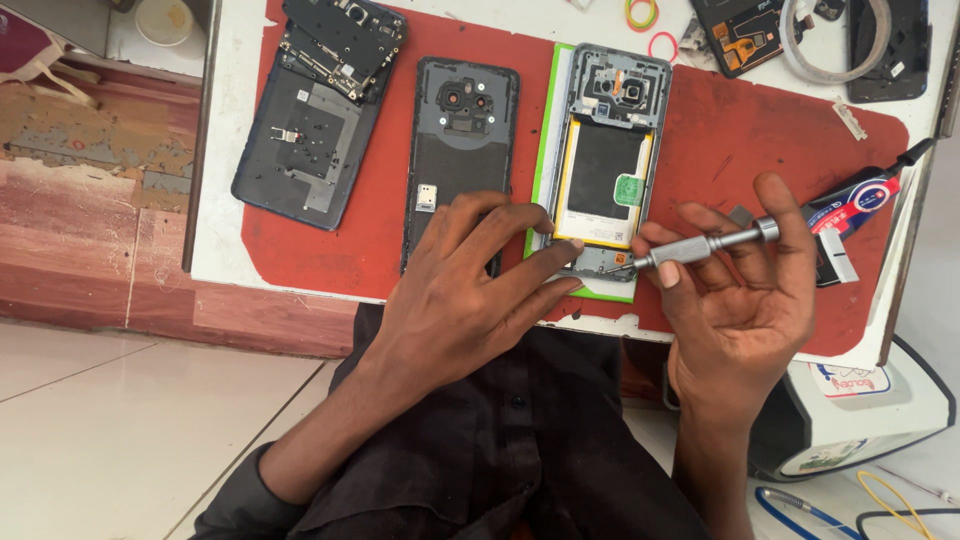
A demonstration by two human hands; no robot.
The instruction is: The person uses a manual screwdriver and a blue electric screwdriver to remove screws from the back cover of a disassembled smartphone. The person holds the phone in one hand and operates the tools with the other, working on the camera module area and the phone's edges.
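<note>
The opened phone (605,165) lies flat on the red mat (740,140) with its long axis running away from the person, camera end at the far side and bottom end nearest the body. Its green-edged frame is exposed, with the dark battery in the middle. Across its near end, the grey metal screwdriver (700,245) lies almost sideways, tilted a little, its tip down at the phone's bottom right corner and its cap pointing off to the right.

The right hand (745,290) has a loose grip: thumb and fingertips pinch the screwdriver's shaft near the tip, the index finger reaches over the cap end, and the palm is open and turned up. The left hand (465,285) lies palm down, fingers spread, their tips pressing on the phone's bottom left edge and holding nothing.

So the phone sits just ahead of both hands, its near end between them. Left of it on the mat lie a dark back cover (460,140) and another dismantled phone (315,110). A glue tube (860,200) rests to the right, near the edge of the desk (225,150).
</note>
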